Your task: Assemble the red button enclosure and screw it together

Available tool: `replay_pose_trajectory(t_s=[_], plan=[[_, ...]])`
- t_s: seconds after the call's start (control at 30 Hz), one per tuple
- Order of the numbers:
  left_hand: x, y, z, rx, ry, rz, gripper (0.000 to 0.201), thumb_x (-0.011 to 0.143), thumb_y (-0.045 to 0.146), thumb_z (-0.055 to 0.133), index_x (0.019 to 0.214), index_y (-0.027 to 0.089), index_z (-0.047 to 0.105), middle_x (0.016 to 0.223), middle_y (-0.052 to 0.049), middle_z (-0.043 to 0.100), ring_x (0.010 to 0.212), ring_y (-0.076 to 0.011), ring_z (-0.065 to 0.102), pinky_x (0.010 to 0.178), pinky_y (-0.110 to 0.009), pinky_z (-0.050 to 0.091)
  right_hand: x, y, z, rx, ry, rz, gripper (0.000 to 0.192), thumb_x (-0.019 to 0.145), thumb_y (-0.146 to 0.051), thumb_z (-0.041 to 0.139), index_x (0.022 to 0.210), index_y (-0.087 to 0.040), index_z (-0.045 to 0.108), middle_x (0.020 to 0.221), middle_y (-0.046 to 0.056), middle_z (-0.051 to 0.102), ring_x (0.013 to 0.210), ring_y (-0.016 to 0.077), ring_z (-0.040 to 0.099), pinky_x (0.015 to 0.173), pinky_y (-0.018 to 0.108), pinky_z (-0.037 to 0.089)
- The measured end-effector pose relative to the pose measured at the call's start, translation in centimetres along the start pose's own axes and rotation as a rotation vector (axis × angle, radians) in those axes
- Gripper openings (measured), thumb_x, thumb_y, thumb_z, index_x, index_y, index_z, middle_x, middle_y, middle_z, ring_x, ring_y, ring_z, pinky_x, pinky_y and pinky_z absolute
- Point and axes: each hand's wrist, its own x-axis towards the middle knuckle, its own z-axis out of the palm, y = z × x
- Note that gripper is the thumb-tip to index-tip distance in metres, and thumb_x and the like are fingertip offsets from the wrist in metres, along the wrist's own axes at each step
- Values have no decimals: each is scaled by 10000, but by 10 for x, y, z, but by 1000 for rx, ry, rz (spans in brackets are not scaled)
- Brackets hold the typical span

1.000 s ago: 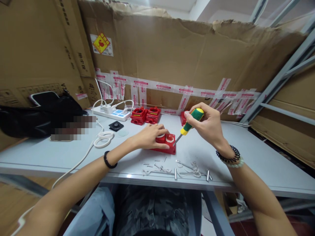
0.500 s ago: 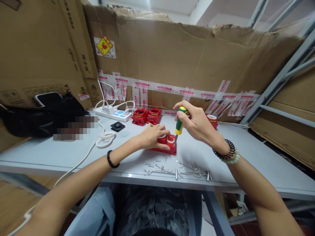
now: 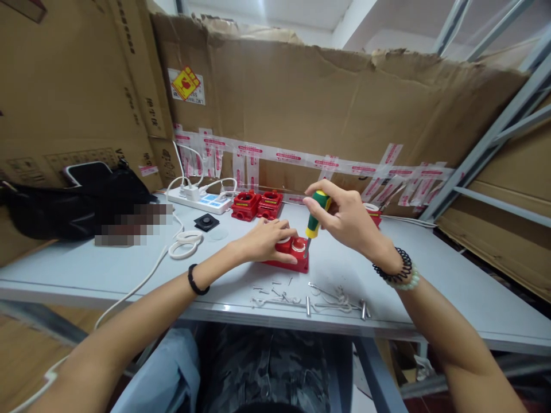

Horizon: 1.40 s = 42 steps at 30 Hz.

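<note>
On the table before me lies a red housing (image 3: 301,263) with round white-rimmed openings on its top. My left hand (image 3: 267,240) is closed over its left end, fingers across the top and thumb along the near side. A screwdriver (image 3: 317,213) with a green and yellow handle is gripped in my right hand (image 3: 342,218). It leans slightly, its tip at the right end of the housing's top; the tip itself is too small to make out clearly. Several loose screws (image 3: 275,289) lie just in front, beside metal rods tied with white cord (image 3: 340,301).
Two more red housings (image 3: 257,205) stand at the back, and another red housing (image 3: 372,215) is partly behind my right hand. White rings (image 3: 186,245), a black square part (image 3: 206,222), a white power strip (image 3: 200,199) and a black bag (image 3: 81,201) are to the left. Cardboard (image 3: 293,103) walls the rear.
My right hand's fingers have shifted slightly on the screwdriver handle, its index finger and thumb now more spread. My left hand stays on the housing. The view has tilted a little.
</note>
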Motion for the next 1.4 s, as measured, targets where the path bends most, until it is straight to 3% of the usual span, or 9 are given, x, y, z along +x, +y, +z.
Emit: replay_pose_trajectory(t_s=[0.13,0.27,0.5,0.67,0.83,0.93,1.07,1.23,1.4], plan=[[-1,0,0,-6,5,-2,498,777,658,543,1046,238,561,987,-32,534,886,-215,525,718,-307,290,-2,1,2,-192,117,35,206,849,-391,518,822,-201,592,544,-40,505,475,96,415,528,247,304],[0,1,0,-17,10,1,485,782,638,554,1055,237,559,1008,-37,541,892,-218,531,739,-317,302,-4,-2,-3,-6,-59,-19,245,889,-272,412,1081,-209,551,674,-30,570,526,97,457,565,239,345],[-3,0,-2,-10,17,24,514,795,645,524,1099,231,540,1048,-68,555,961,-263,525,776,-356,345,-4,-5,6,-141,115,53,268,844,-455,516,746,-205,514,505,-61,420,449,85,344,489,240,256],[2,18,-13,-205,307,52,557,793,562,590,1213,232,432,1198,-105,527,1052,-271,501,866,-404,366,-5,-8,9,-292,120,20,235,869,-416,448,828,-201,532,664,3,548,602,145,477,538,259,296],[22,43,-19,-502,645,6,355,732,300,674,969,194,432,870,4,555,740,-131,522,668,-267,400,-5,-10,8,-363,157,49,310,877,-464,445,811,-189,573,795,63,592,785,211,536,628,297,381],[30,45,-20,-639,690,38,277,745,239,655,903,190,433,783,31,543,677,-100,509,616,-234,392,-7,-8,1,-216,108,21,294,882,-422,460,967,-181,606,925,78,640,885,227,568,736,340,438],[31,39,-23,-756,591,72,189,804,268,618,922,176,502,847,-12,622,759,-122,580,649,-249,414,-9,-1,-12,134,-45,-91,361,906,-259,442,1259,-209,505,1178,57,626,1028,178,588,878,334,453],[30,39,-22,-827,535,29,345,764,273,668,1044,189,484,994,-44,622,911,-159,602,734,-269,447,-8,3,-15,87,52,-51,254,846,-319,576,1047,-174,629,975,54,690,822,164,629,724,292,477],[32,45,-19,-780,654,-52,333,676,339,749,801,188,480,748,29,566,702,-108,543,635,-234,424,-6,2,-4,-206,242,20,294,800,-462,605,745,-172,599,611,0,591,548,130,517,529,262,360]])
